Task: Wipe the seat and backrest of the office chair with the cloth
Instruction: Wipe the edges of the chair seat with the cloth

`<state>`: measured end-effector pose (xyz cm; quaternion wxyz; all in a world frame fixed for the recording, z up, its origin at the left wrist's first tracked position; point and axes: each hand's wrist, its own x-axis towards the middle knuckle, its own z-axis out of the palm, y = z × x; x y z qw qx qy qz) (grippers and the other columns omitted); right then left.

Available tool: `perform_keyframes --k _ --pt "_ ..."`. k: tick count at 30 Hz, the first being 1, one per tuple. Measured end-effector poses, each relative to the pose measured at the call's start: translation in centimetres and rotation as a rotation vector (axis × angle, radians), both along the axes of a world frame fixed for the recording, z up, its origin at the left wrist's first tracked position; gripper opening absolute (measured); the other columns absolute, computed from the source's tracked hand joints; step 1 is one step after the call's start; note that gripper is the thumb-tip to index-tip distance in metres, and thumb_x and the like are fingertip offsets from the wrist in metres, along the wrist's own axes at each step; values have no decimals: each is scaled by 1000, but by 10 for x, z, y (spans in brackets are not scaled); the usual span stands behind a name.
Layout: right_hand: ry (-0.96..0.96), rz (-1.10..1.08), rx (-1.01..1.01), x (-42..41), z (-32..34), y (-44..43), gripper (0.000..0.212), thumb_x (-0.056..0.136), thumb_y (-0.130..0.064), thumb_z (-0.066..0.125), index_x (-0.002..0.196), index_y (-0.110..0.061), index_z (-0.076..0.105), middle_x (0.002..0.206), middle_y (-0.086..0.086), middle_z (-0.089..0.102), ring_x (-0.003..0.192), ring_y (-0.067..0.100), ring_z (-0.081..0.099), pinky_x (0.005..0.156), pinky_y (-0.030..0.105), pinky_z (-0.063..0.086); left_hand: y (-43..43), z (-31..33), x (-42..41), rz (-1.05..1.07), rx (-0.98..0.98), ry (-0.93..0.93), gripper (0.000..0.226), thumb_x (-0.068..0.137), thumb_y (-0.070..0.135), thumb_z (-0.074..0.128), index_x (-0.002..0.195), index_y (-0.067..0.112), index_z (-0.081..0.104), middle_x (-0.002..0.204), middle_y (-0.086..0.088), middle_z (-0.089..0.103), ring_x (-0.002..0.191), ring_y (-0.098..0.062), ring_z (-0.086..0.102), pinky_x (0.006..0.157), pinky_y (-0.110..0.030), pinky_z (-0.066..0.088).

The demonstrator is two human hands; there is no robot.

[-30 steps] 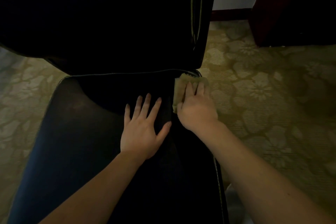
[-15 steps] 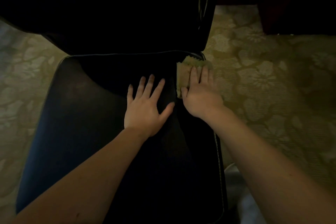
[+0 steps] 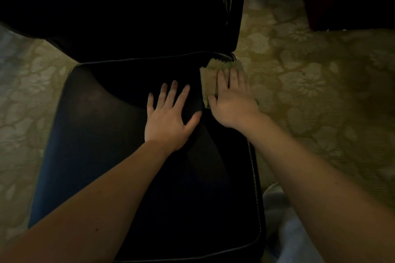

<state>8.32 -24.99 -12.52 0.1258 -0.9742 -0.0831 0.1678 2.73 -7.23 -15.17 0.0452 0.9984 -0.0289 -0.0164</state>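
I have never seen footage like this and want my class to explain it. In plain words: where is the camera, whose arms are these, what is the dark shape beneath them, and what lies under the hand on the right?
There is no machine here, only a person working with bare hands. The camera is worn on the person's head and looks forward and down, so the two arms reach in from the bottom of the picture. The dark shape is an office chair: the flat seat is below and the backrest rises behind it. The chair stands on a flowered carpet. The left hand lies flat on the seat with its fingers spread and holds nothing. The right hand presses a yellowish cloth onto the seat's back right corner with straight fingers.
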Motion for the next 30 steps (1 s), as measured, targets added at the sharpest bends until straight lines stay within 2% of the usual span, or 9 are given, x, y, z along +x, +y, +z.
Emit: perform_keyframes --k 5,10,16,25,30 --pt "-25 -48 18 7 -4 1 74 104 -47 25 158 -11 -9 165 19 -11 153 33 -11 124 44 -3 0 1 0 -3 4 -1 77 94 72 16 162 34 12 170 -2 13 157 -23 3 126 -51 2" --pt "9 -85 140 31 -3 -5 72 105 -45 27 159 -11 -9 166 17 -13 153 30 -12 124 40 -3 0 1 0 6 -4 1 77 94 72 17 161 35 12 170 -1 13 157 -22 3 126 -50 1" --pt "33 2 42 2 3 -9 75 105 -46 29 159 -11 -10 165 16 -14 153 31 -14 123 43 -2 0 1 0 5 0 7 77 94 73 17 161 36 11 170 -1 11 157 -21 1 126 -50 0" --pt "-43 -15 71 14 -8 -8 75 105 -49 26 158 -12 -12 164 17 -18 152 30 -17 123 43 -4 0 1 1 -5 26 24 82 92 77 12 162 34 7 170 -2 8 157 -23 -1 126 -53 1" --pt "-24 -24 91 -4 -8 -9 76 104 -50 26 158 -12 -12 164 18 -18 152 31 -17 123 44 -5 -5 8 0 -10 124 62 84 92 76 5 162 30 2 171 -7 5 157 -29 1 125 -57 5"
